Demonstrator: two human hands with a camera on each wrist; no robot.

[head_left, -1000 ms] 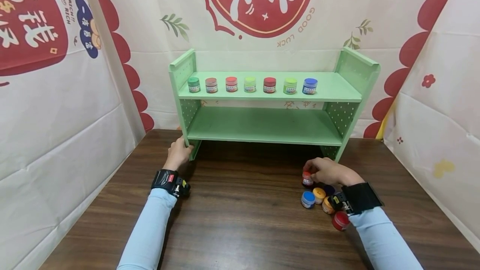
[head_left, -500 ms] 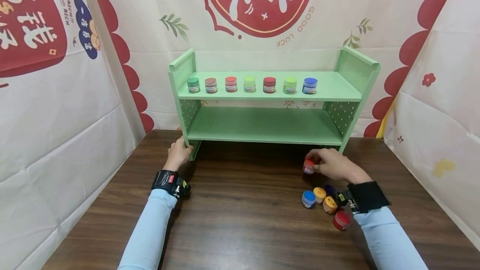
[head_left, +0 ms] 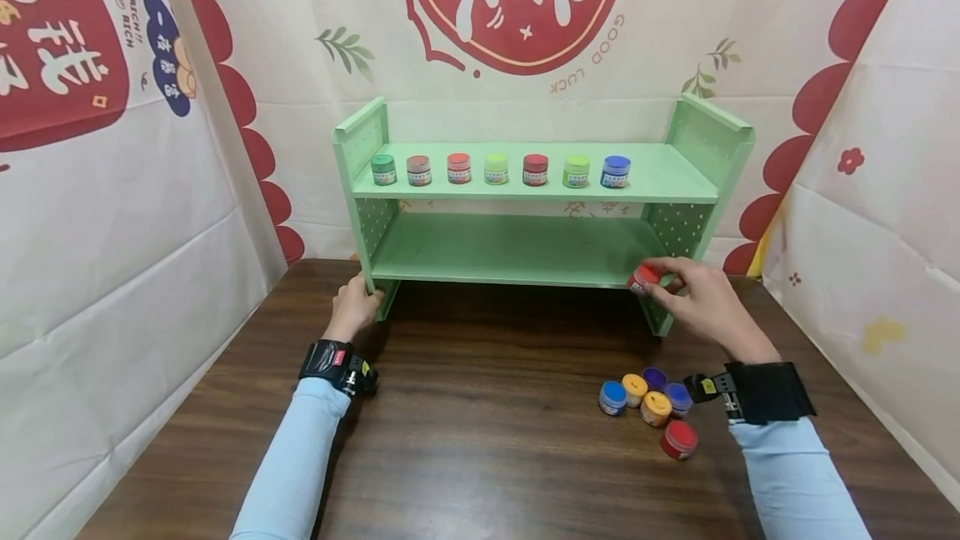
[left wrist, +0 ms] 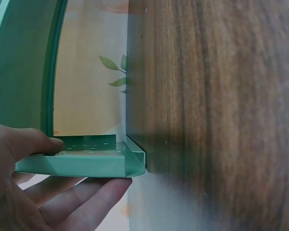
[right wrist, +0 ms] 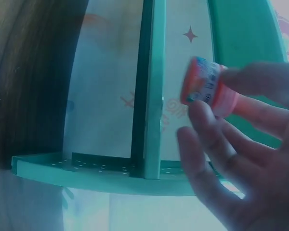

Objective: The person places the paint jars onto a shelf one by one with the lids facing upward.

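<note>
Two hands are working at green shelf [head_left: 708, 140]: left hand [head_left: 352, 307] low at left end, right hand [head_left: 703, 298] raised off table [head_left: 480, 423] at right end. Left is gripping side panel [left wrist: 82, 164]; right is pinching red jar [head_left: 642, 278]. Jar is sitting tilted at fingertips, before lower board [head_left: 510, 248].

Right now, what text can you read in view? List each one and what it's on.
"GOOD LUCK": back cloth
"RICH!!": left cloth
"RICH", after a small round mark: left cloth
Big white characters, both cloths: cut by frame edge, not fully readable
Blue badge: characters too small
Red characters behind shelf: not legible
Held jar, shelf jars, table jars: labels too small or blurred
Wristband tag: too small
</note>
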